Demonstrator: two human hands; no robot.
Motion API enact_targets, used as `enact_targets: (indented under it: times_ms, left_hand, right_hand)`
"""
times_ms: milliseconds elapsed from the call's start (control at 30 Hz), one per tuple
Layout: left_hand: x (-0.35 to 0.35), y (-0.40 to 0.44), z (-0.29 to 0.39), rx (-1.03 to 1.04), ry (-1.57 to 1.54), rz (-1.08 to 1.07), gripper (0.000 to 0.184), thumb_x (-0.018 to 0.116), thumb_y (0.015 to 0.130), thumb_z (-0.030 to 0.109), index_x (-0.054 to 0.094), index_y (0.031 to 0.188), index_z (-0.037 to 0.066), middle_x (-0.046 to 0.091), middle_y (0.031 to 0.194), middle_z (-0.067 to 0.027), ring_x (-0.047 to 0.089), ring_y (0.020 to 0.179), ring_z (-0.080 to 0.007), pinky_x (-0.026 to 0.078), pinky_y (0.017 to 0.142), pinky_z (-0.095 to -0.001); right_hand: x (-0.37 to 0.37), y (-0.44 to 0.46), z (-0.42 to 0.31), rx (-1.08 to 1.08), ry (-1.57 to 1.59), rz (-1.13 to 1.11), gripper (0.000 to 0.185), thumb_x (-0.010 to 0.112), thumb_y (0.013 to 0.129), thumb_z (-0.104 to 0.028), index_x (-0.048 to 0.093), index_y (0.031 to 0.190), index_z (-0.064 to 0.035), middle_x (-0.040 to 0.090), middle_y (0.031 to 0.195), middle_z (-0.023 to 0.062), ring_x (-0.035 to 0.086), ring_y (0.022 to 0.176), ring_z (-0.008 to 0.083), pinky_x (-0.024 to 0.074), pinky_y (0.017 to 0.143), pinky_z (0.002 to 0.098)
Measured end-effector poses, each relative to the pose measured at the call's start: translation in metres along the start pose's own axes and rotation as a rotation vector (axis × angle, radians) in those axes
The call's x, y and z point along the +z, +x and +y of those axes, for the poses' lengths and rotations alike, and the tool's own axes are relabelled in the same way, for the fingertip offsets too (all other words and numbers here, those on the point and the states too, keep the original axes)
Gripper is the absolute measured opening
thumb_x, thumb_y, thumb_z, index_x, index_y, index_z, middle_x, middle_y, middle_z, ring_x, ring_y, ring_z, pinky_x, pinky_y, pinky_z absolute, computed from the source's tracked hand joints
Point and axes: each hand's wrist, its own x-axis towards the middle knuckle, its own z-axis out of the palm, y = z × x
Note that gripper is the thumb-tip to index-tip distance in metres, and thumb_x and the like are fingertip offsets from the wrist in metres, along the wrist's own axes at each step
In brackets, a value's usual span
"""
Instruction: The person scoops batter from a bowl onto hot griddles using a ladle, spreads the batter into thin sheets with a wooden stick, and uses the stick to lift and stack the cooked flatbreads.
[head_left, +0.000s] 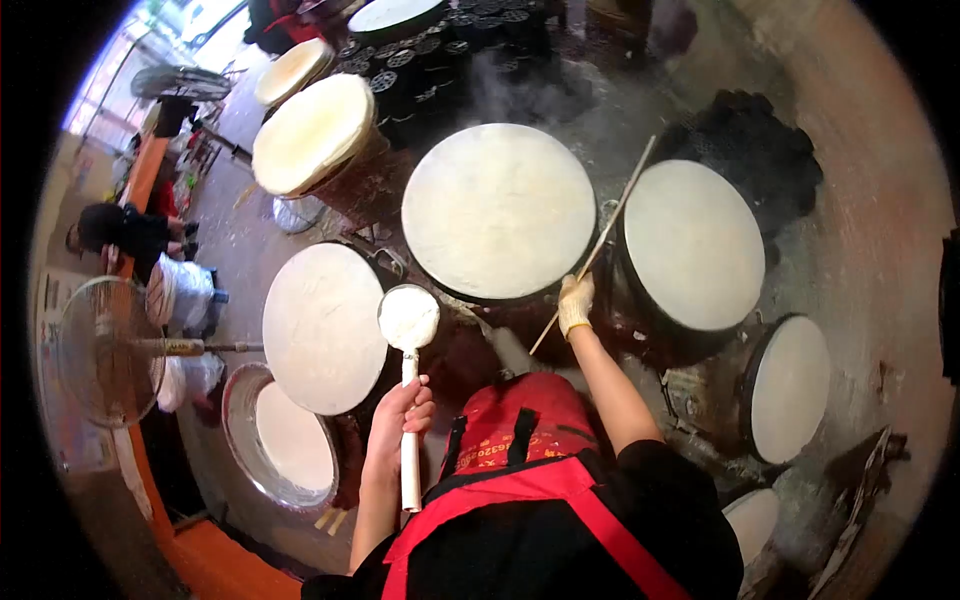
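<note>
my left hand [402, 405], bare, is closed round the pale handle of a ladle [410, 318], just below the middle of the frame and to the left. the fingers wrap right about the handle, which runs on beneath my fist toward the bottom edge. the ladle's round bowl points up the frame, heaped with something thick and white, and overlaps the right edge of the left pale disc [322, 325]; i cannot tell whether the two touch.

my right hand [576, 302], in a cream knitted glove, is gripped narrow on a thin stick [615, 215], right of the frame's centre. the stick slants, upper end to the right, passing between the middle pale disc [498, 210] and the right pale disc [693, 245]. the three discs are round, each with a smooth whitish top.

in the lower left, just beside the left disc, a metal basin [241, 425] holds a smooth white mass. a thick cream sheet [312, 133] hangs a little over the edge of its round support in the upper left. another pale disc stands near the right edge.

steam drifts at the top of the frame, above the middle disc. my red apron [520, 425] fills the lower centre. a fan [112, 350] stands at the far left, below a person [135, 235] in dark clothes.
</note>
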Motion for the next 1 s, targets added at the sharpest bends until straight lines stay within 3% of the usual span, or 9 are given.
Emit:
enact_targets:
  times_ms: [133,200,233,267,300,367,567,800,1000]
  left_hand:
    - [0.001,0.011,0.014,-0.011,0.258,-0.037,0.014,0.045,0.093,0.011,0.045,0.104,0.001,0.039,0.071,-0.0007,0.032,0.049,-0.0043,0.025,0.036,-0.0157]
    - [0.019,0.018,0.018,-0.012,0.427,-0.001,0.010,0.047,0.092,0.010,0.045,0.100,0.003,0.039,0.069,0.0002,0.032,0.047,-0.0041,0.024,0.036,-0.0159]
    - [0.023,0.025,0.018,-0.022,0.491,-0.020,0.007,0.050,0.091,0.010,0.044,0.094,0.006,0.039,0.065,0.0017,0.032,0.046,-0.0037,0.023,0.035,-0.0162]
    - [0.030,0.029,0.018,-0.021,0.593,-0.026,0.009,0.052,0.091,0.010,0.044,0.089,0.008,0.038,0.063,0.0032,0.031,0.045,-0.0029,0.022,0.035,-0.0162]
    - [0.046,0.032,0.014,0.020,0.751,0.049,0.008,0.052,0.091,0.010,0.045,0.088,0.008,0.039,0.063,0.0038,0.030,0.044,-0.0025,0.021,0.034,-0.0161]
    - [0.038,0.072,0.021,-0.151,0.819,-0.173,0.005,0.050,0.092,0.011,0.048,0.089,0.007,0.039,0.064,0.0043,0.029,0.044,-0.0019,0.020,0.034,-0.0159]
    - [0.109,0.093,-0.022,-0.609,0.898,-0.452,0.019,0.042,0.095,0.011,0.048,0.107,-0.003,0.042,0.071,-0.0006,0.036,0.051,-0.0057,0.029,0.035,-0.0158]
    - [0.156,0.046,-0.125,-1.155,0.795,-0.498,0.022,0.037,0.097,0.010,0.043,0.112,-0.005,0.043,0.079,-0.0063,0.037,0.054,-0.0079,0.032,0.038,-0.0171]
    - [0.159,-0.018,-0.252,-1.289,0.798,-0.443,0.025,0.035,0.098,0.013,0.045,0.111,-0.006,0.043,0.076,-0.0054,0.036,0.055,-0.0086,0.033,0.039,-0.0184]
  right_hand:
    - [-0.020,-0.013,0.016,-0.123,0.277,0.011,0.019,0.042,0.092,-0.014,0.054,0.093,0.0000,0.057,0.087,0.0101,0.052,0.072,0.0165,0.0440,0.062,0.0273]
    - [-0.047,-0.026,0.032,0.273,1.179,-0.095,0.010,0.051,0.088,-0.014,0.058,0.093,-0.0083,0.050,0.066,-0.0019,0.046,0.048,0.0072,0.0370,0.042,0.0215]
    - [-0.068,-0.047,0.038,-0.263,0.550,-0.030,0.015,0.050,0.090,-0.022,0.058,0.092,-0.0085,0.053,0.066,0.0057,0.050,0.053,0.0181,0.0400,0.047,0.0295]
    - [-0.090,-0.067,0.043,-0.657,-0.080,0.345,0.022,0.049,0.091,-0.029,0.058,0.091,-0.0087,0.055,0.066,0.0134,0.054,0.058,0.0290,0.0430,0.052,0.0374]
    - [-0.105,-0.079,0.066,-0.432,-0.116,0.298,0.022,0.052,0.089,-0.029,0.056,0.092,-0.0072,0.056,0.075,0.0202,0.055,0.069,0.0394,0.0426,0.060,0.0442]
    - [-0.154,-0.120,0.096,-0.304,-0.239,0.339,0.021,0.054,0.087,-0.028,0.054,0.091,-0.0076,0.058,0.080,0.0204,0.056,0.073,0.0403,0.0436,0.062,0.0451]
    - [-0.284,-0.258,0.148,0.132,-0.557,0.701,0.023,0.053,0.083,-0.026,0.053,0.098,-0.0087,0.060,0.076,0.0140,0.060,0.069,0.0298,0.0484,0.060,0.0416]
    - [-0.382,-0.369,0.211,0.346,-0.821,1.031,0.037,0.061,0.074,-0.024,0.054,0.107,-0.0097,0.059,0.101,0.0135,0.062,0.085,0.0312,0.0495,0.072,0.0415]
    - [-0.455,-0.464,0.270,0.536,-0.585,1.207,0.057,0.065,0.075,-0.037,0.047,0.118,-0.0047,0.062,0.091,0.0155,0.063,0.075,0.0296,0.0503,0.062,0.0412]
